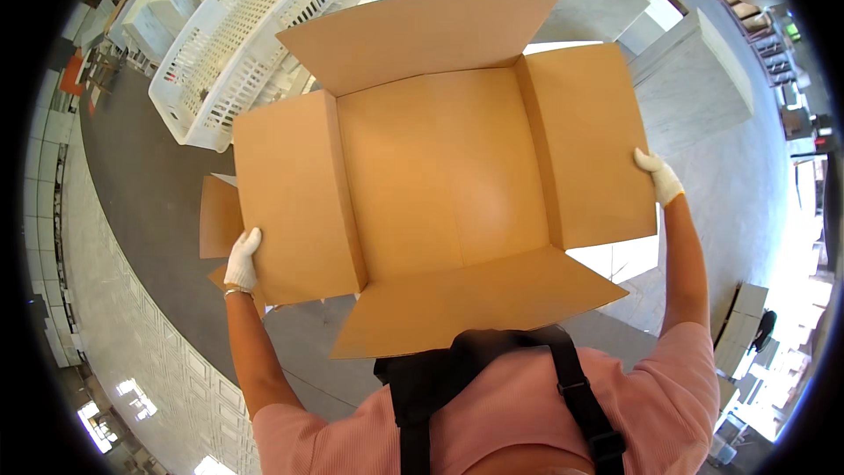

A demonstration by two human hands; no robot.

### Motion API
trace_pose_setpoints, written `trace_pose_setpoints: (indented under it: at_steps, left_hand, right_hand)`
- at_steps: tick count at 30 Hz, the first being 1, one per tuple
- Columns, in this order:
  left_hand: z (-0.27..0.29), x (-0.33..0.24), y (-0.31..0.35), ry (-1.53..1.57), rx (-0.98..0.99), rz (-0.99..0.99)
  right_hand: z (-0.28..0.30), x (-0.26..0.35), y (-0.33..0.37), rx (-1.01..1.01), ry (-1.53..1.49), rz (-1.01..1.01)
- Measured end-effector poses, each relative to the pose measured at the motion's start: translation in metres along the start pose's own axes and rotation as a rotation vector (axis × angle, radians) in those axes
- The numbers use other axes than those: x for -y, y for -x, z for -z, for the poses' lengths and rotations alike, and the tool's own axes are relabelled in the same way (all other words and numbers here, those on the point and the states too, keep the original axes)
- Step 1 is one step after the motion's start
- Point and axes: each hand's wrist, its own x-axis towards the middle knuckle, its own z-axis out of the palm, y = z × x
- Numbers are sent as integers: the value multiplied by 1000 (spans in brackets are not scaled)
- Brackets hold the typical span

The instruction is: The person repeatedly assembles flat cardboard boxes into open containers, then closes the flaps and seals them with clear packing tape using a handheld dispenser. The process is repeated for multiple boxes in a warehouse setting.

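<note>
A large brown cardboard box (444, 167) is spread wide in front of me, its flaps folded outward and nothing visible inside. My left hand (243, 259), in a white glove, grips the outer edge of the left flap (294, 202), thumb on top. On the other side my right hand (659, 178), gloved the same way, pinches the outer edge of the right flap (593, 145). Beneath each flap the remaining fingers are hidden. The far flap (422, 35) leans away, and the near flap (475, 303) reaches toward my black apron.
At the upper left stands a long white slatted plastic crate (220, 97). Stacked grey-white slabs (694, 79) stand at the upper right. More brown cardboard (218, 220) shows behind the left flap, above the grey floor (158, 185).
</note>
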Motion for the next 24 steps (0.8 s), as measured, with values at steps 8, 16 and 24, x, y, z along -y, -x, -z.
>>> trace_pose_setpoints:
  at_steps: [8,16,24]
  left_hand:
    - [-14,131,-55,-533,-591,-201]
    - [-16,34,-16,-435,-836,-441]
    - [-12,-45,54,-441,-1000,-695]
  right_hand:
    - [-21,17,-33,-341,1626,-200]
    - [-233,189,-13,-240,1611,1304]
    - [-375,222,-82,-107,1975,811]
